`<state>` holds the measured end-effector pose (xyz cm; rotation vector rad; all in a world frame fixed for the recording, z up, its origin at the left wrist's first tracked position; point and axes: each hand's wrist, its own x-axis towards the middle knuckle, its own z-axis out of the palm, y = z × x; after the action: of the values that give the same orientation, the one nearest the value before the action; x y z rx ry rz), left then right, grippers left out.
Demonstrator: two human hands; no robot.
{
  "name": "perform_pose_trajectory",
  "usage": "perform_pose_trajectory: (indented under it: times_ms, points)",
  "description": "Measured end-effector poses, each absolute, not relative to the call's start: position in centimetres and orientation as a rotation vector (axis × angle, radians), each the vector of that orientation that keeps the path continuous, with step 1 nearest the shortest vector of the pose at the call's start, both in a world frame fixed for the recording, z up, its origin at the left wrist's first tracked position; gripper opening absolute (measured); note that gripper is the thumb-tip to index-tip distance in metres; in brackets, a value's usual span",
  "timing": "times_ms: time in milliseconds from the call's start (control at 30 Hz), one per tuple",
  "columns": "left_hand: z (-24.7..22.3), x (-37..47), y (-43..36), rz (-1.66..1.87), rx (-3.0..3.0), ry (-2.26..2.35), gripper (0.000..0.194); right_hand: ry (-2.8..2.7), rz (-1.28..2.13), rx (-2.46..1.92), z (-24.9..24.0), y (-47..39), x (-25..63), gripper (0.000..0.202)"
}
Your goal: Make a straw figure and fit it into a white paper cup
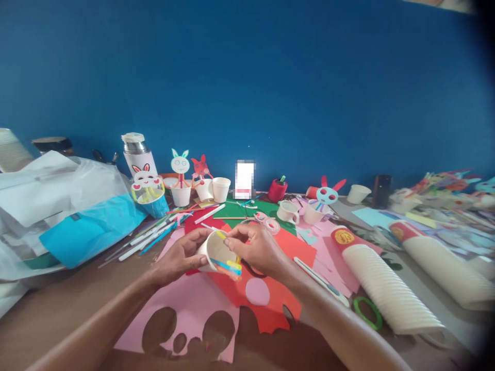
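Note:
A white paper cup (222, 250) is tilted toward the camera above the coloured paper sheets. My left hand (185, 255) is closed round its left side, with the thumb near the lower rim. At the upper right rim, my right hand (249, 247) pinches a yellow strip (221, 234) against the inside. Blue and yellow strips (230, 265) stick out over the cup's lower right edge. Beneath the hands lie a pink sheet (193, 299) with round holes and a red sheet (266, 309).
Cup figures with paper animal heads (180, 165) line the wall side. Markers (150, 237) lie at left beside a blue packet (93, 232). On the right are a cutter (320, 281), green tape (367, 313) and a long cup stack (390, 288).

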<state>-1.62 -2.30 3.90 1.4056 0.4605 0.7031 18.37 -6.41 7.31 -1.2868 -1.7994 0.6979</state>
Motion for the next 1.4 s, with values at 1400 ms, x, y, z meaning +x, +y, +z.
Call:
perform_pose_trajectory:
  times_ms: [1400]
  points:
    - [1.8,-1.2,-2.4,0.815,1.596,0.626,0.046,-1.913,0.272,-1.399,6.3,-6.6,16.9,0.015]
